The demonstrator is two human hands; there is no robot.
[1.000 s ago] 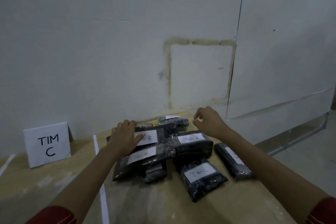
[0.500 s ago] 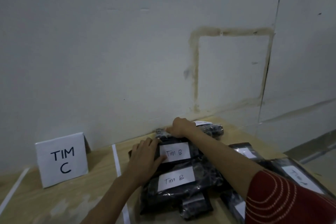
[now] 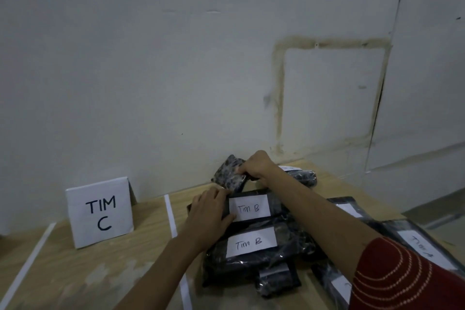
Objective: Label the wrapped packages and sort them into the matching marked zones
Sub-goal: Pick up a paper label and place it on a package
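Right hand (image 3: pixel 255 166) reaches across, fingers curled, pinching small wrapped package (image 3: pixel 227 176), tilted up by the wall. Left hand (image 3: pixel 207 212) rests flat, fingers relaxed, on upper package (image 3: pixel 251 207) labelled "Tim B", just below the grip. Lower package (image 3: pixel 251 243) also reads "Tim B". Sign (image 3: pixel 100 211), well left, reads "TIM C".

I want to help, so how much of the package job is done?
Done: the upper package and lower package say Tim B, the side package Tim A. In hand: the right hand grips a small package with no label showing; the left hand rests on the upper package. Left: sorting; they lie piled right of the tape line, none by the TIM C sign.
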